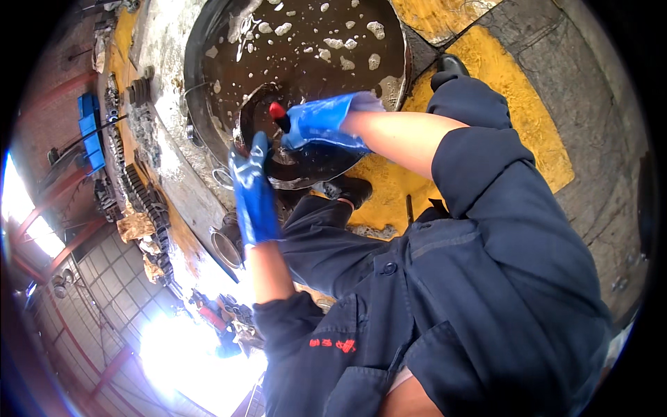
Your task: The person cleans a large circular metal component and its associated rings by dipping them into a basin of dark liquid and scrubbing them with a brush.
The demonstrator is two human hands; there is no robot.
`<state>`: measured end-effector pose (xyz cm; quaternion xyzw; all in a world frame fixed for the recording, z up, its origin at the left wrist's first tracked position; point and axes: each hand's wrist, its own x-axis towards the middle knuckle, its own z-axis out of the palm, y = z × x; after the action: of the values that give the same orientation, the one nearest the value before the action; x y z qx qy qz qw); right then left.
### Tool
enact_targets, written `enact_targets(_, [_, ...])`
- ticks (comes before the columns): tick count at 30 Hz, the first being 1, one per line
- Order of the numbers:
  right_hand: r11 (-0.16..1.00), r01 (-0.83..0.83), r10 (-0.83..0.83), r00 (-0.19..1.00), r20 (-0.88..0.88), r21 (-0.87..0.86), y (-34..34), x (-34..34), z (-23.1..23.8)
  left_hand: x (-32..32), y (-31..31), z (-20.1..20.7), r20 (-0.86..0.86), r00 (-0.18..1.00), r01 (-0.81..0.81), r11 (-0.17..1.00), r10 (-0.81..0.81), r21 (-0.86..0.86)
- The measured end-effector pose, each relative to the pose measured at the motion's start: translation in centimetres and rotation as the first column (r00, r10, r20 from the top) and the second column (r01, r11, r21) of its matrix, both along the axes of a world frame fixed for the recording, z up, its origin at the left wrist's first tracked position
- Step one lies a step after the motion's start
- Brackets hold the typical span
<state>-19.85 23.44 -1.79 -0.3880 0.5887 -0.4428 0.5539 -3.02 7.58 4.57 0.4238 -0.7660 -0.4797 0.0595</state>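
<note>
A large round basin (192, 76) of dark brown liquid with patches of foam lies in front of me. At its near side is a dark, wet, ring-shaped part (245, 111), partly hidden by my hands. My left hand (253, 184), in a blue rubber glove, is at the ring's near left edge with thumb and fingers apart; whether it grips the rim I cannot tell. My right hand (316, 124), gloved the same way, is closed around a tool with a red and black handle (279, 117) over the ring. The tool's working end is hidden.
Yellow floor plates (528, 132) lie right of the basin, beside my shoes. Left is a pale, worn bench surface (163, 90) with rows of dark toothed metal parts (142, 191) along it. A metal cylinder (226, 244) stands near my left forearm. A blue bin (91, 132) is farther left.
</note>
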Motion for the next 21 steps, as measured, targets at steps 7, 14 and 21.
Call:
enact_targets(7, [0.876, 0.049, -0.227, 0.919, -0.321, -0.479, 3.3, 0.2, -0.5, 2.2, -0.6, -5.2, -0.173, 0.983, 0.002, 0.934, -0.068, -0.358])
enact_targets(14, [0.991, 0.132, -0.131, 0.991, -0.009, 0.022, 3.2, -1.1, 3.8, -3.6, -5.3, 0.1, 0.182, 0.983, -0.058, 0.982, 0.024, 0.180])
enact_targets(21, [0.993, 0.107, -0.088, 0.939, -0.332, 0.039, -1.5, 1.6, -0.7, -7.2, -8.1, 2.0, 0.251, 0.944, 0.106, 0.919, -0.213, 0.380])
